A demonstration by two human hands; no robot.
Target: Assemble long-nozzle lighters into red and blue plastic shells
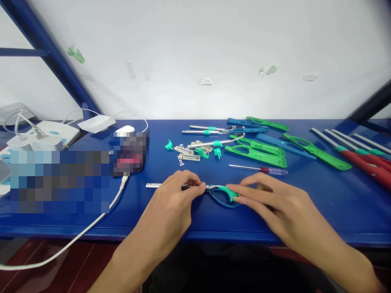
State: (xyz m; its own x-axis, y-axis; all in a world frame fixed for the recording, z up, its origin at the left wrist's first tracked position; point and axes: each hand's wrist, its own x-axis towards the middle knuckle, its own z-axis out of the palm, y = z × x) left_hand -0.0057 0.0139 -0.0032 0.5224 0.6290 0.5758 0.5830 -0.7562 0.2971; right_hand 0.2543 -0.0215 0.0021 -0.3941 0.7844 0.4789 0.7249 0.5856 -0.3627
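Observation:
My left hand [172, 203] pinches a slim metal tube [153, 185] between thumb and fingers, and the tube's slotted tip points left. At the tube's right end lies a blue plastic handle shell [220, 200] with an oval loop, partly covered by my right hand. My right hand [282, 205] has its thumb and fingers closed on a teal trigger [229, 193] at that loop. Just beyond my right hand is a screwdriver [273, 170] with a red and clear handle. My fingers hide much of the joint between tube and shell.
Behind the hands lie loose teal triggers [217, 152], clear fuel tanks [188, 157], metal tubes and green handle shells [259, 156]. Red-handled long lighters [360, 160] are at the right. A white cable [106, 207], a phone [130, 156] and chargers [45, 140] occupy the left.

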